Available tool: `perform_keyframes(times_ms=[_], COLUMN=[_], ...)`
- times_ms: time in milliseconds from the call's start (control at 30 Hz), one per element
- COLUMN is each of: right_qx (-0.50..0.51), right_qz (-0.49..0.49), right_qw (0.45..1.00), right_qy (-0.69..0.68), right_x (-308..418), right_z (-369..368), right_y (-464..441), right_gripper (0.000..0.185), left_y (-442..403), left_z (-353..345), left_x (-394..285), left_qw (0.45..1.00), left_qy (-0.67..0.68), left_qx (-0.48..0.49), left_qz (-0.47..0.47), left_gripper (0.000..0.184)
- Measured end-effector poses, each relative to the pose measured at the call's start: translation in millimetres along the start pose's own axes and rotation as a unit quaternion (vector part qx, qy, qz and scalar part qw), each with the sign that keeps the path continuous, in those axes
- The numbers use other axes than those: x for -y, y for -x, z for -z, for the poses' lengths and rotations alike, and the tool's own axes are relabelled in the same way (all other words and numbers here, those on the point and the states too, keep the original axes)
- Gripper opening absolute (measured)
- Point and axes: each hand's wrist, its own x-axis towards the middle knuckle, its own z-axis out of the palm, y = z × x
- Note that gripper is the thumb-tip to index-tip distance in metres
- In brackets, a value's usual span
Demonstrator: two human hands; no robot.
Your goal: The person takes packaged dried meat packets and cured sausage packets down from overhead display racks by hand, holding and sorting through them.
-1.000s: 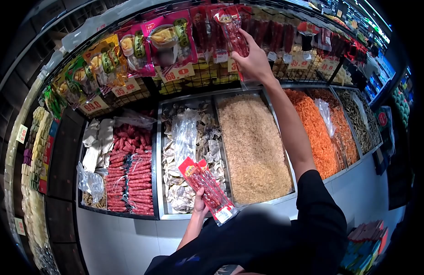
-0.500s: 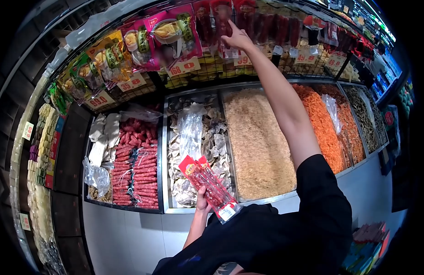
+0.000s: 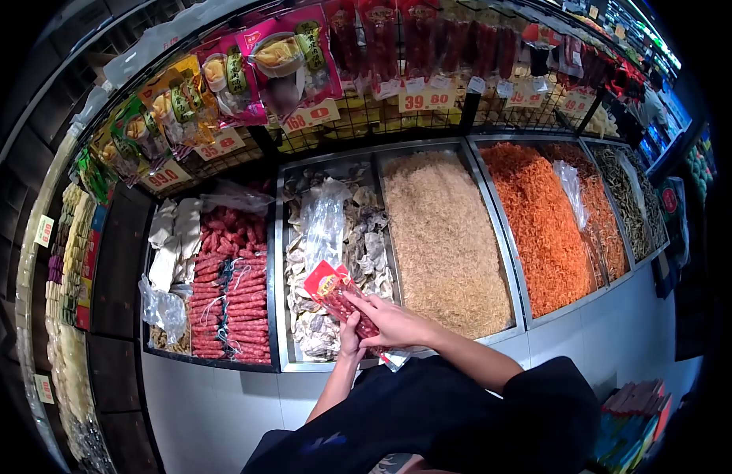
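Red-topped sausage packs [image 3: 331, 289] are held in front of my body, above the metal bin of pale dried pieces [image 3: 315, 330]. My left hand [image 3: 351, 338] grips them from the left side. Across their middle lies my right hand [image 3: 390, 321], its fingers extended over the clear wrapping and touching it. How many packs lie in the stack is hard to tell. Similar red packs [image 3: 379, 39] hang on the rack above the price card [image 3: 427, 99].
Open bins hold red sausages [image 3: 247, 304], tan dried goods [image 3: 445, 245] and orange dried goods [image 3: 536, 229]. Pink and yellow bags [image 3: 291, 59] hang at the upper left. A stocked side shelf [image 3: 66, 268] stands left; stacked colourful packs [image 3: 635, 415] are at the lower right.
My right hand has come down from the hanging packs to the held packs. A pack it held one second ago was back among the hanging ones half a second ago. My left hand has stayed low.
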Motion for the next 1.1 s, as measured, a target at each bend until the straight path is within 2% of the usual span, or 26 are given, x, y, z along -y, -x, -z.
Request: perform_keyframes(times_ms=[33,67,133,233,300,433,500,533,567,633,767,833,1000,1100], right_qx=[-0.059,-0.060,-0.173,-0.134,-0.143,-0.095,-0.146,-0.178,-0.176,-0.204,-0.360,-0.458,-0.519,-0.536], right_qz=[0.000,-0.001,-0.011,-0.057,-0.043,-0.073,0.020,0.061,0.061,-0.011,0.003,0.109,0.133,0.136], right_qw=[0.998,0.998,0.983,0.989,0.989,0.993,0.987,0.972,0.972,0.957,0.931,0.882,0.836,0.820], right_qy=[0.005,0.006,0.062,0.003,-0.001,-0.015,-0.063,-0.141,-0.140,-0.205,-0.066,-0.002,0.119,0.148], right_x=[1.6,-0.6,-3.5,-7.0,-10.6,-16.6,-42.4,-39.4,-36.8,-27.0,-5.4,-5.2,20.7,19.4], right_z=[-7.3,-16.4,-28.5,-22.0,-17.7,4.7,4.8,15.4,29.7,65.9,147.7,185.8,270.2,294.1], right_y=[4.2,7.3,8.9,16.3,18.9,18.4,11.7,7.7,4.2,-2.8,-37.9,-70.8,-127.5,-153.8], right_gripper=[0.098,0.098,0.095,0.093,0.093,0.092,0.091,0.090,0.090,0.087,0.080,0.076,0.072,0.072], left_y=[-0.5,-2.6,-5.2,-6.5,-3.3,9.2,9.5,8.5,9.0,9.8,5.3,8.7,14.9,15.4], left_z=[-2.9,-5.6,-7.2,0.0,0.7,-9.8,-14.4,-20.7,-25.9,-32.6,-15.8,-20.1,-25.7,-10.0], left_x=[0.8,2.7,9.6,21.6,29.0,22.2,16.1,14.5,11.2,-1.0,-2.1,-9.4,-13.8,-7.5], left_qw=[1.000,1.000,1.000,0.999,0.998,0.999,0.998,1.000,1.000,1.000,1.000,1.000,0.999,0.999], left_qy=[-0.004,-0.004,-0.023,-0.013,-0.039,-0.026,-0.040,-0.018,-0.022,0.006,0.000,0.001,-0.015,0.022], left_qx=[0.004,0.006,0.010,0.041,0.034,0.025,-0.005,0.020,0.006,0.026,0.006,0.014,0.010,0.028], left_qz=[-0.005,-0.004,-0.016,-0.032,-0.045,0.003,0.043,0.005,-0.011,0.014,0.004,0.002,-0.038,0.006], left_gripper=[0.055,0.055,0.059,0.062,0.061,0.057,0.050,0.046,0.047,0.042,0.045,0.045,0.044,0.043])
